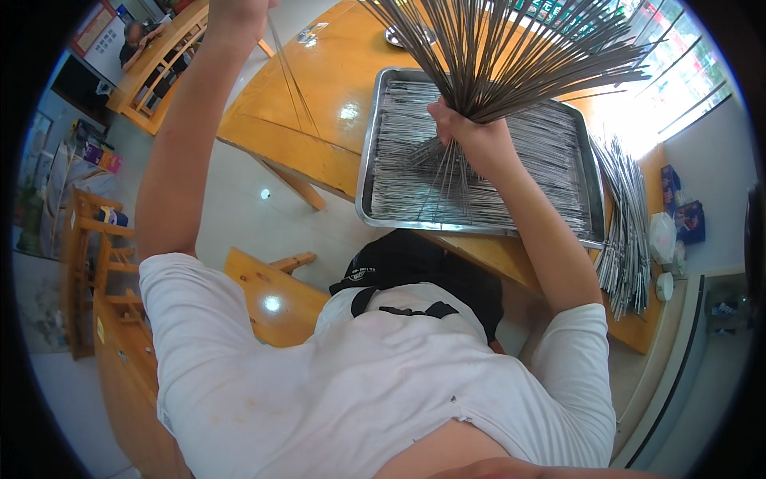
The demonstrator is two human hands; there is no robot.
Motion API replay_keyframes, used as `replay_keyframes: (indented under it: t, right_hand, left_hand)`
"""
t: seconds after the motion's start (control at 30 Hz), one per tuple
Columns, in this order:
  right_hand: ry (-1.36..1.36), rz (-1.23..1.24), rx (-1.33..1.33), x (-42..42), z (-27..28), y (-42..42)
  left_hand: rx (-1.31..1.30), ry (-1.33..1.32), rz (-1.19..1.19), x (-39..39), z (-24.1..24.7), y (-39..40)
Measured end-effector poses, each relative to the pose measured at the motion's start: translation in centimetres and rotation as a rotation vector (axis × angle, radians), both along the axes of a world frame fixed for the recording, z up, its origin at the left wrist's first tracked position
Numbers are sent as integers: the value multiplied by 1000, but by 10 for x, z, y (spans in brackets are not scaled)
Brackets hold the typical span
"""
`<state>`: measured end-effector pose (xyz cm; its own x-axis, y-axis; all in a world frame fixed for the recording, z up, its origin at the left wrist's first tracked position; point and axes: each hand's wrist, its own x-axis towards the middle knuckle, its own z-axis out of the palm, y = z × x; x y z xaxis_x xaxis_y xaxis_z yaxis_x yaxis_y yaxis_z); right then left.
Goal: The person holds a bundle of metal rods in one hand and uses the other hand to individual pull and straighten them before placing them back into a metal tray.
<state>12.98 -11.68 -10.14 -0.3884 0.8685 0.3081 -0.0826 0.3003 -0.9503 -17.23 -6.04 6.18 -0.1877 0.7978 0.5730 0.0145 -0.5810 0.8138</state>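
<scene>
My right hand point(476, 138) is closed around a big bundle of thin metal skewers point(479, 66), which fans out widely above the fist; shorter ends poke out below it. Under that hand lies a rectangular metal tray point(366, 173), where many more skewers point(538, 149) rest side by side. At the upper left, my left hand point(242, 18) is raised and partly cut off by the frame edge; a few thin skewers point(293, 78) slant down from its fingers over the wooden table point(269, 120). Another pile of metal skewers point(625, 233) lies right of the tray.
A small metal dish point(395, 37) stands on the table behind the tray. A wooden stool or bench point(275, 299) is at my left side. Plastic bags and packages point(670, 233) are by the right wall. A person point(137, 45) sits at another table at the far upper left.
</scene>
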Motion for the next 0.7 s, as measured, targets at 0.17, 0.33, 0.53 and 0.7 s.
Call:
replay_keyframes:
  t: [0.17, 0.33, 0.53, 0.7]
  right_hand:
    - [-26, -25, -32, 1, -3, 1]
    - [-46, -52, -62, 1, -1, 0]
    - [-9, -52, -9, 2, 10, -7]
    - [-72, -41, 54, 4, 16, -7]
  left_hand:
    - [-216, 175, -154, -17, -39, -4]
    - [-256, 301, -21, -13, -105, -15]
    - [-84, 217, 137, 18, -12, -53]
    - [250, 922, 291, 52, 124, -104]
